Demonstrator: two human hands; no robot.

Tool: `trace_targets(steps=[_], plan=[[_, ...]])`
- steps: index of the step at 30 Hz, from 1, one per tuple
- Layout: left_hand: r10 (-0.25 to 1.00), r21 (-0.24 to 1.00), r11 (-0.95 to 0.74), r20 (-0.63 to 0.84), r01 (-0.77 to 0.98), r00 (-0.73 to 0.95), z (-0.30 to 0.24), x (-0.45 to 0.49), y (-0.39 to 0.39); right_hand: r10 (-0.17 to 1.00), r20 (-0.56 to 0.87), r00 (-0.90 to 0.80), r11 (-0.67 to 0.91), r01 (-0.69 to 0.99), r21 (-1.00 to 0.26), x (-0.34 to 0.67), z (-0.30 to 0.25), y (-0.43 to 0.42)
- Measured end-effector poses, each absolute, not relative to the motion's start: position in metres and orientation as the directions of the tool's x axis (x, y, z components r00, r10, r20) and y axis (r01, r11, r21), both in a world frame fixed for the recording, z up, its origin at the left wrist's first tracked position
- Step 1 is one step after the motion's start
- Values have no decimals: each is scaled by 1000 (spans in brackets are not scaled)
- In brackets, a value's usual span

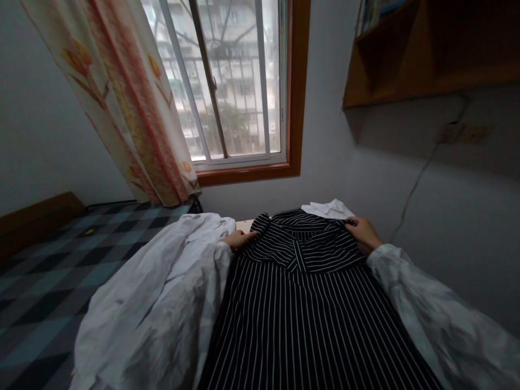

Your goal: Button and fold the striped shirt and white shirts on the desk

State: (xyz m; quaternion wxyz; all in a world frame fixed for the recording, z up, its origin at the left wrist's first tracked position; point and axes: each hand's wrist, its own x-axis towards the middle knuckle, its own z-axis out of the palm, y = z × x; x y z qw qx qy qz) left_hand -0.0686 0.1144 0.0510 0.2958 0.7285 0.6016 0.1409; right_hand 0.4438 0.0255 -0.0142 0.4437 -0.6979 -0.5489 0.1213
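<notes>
The striped garment, black with thin white lines, lies spread flat in the middle of the view and runs from the centre down to 6 o'clock, where it fills the lower edge. Its top part is folded back on itself into a band across the far end, with a small pleat or placket showing in the middle of that band. The left hand is at the band's 9 o'clock end, fingers closed on the corner of the cloth; the right hand is at the 3 o'clock end, fingers curled over the edge and gripping it, so both hands are grasping the garment and neither is free. Both arms wear crumpled white sleeves that come in from 5 and 7 o'clock. A white cloth lies bunched at 8 o'clock, touching the striped garment's left side; where it ends and the left sleeve begins cannot be told. A smaller white piece peeks out just beyond the band at 12 o'clock of the garment. A checked cover in grey and dark squares spreads out toward 9 o'clock. A flowered curtain hangs at 10 o'clock beside a barred window at 12 o'clock, and a wooden shelf is mounted at 2 o'clock, with a cable running down the wall below it.
</notes>
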Motion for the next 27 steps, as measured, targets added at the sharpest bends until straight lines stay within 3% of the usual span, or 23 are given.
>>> trace_targets(steps=[3, 7, 12, 17, 22, 27], plan=[[902, 529, -4, -364, 848, 231, 63, -74, 103, 963, 182, 198, -9, 701, -713, 462, -17, 20], [800, 463, 38, -544, 886, 251, 76, -84, 85, 933, 248, 261, -46, 769, -638, 462, -8, 36], [692, 462, 72, -661, 884, 289, 82, -93, 64, 910, 272, 311, -117, 825, -553, 426, 7, 76], [603, 429, 85, -741, 899, 296, 87, -109, 43, 970, 115, 214, -149, 898, -415, 398, 7, 97], [693, 451, 110, -674, 886, 256, 91, -124, 34, 978, 117, 172, -109, 903, -415, 397, 7, 98], [921, 473, 34, -357, 881, 155, 88, -122, 50, 941, 187, 282, -182, 887, -424, 424, 15, 83]])
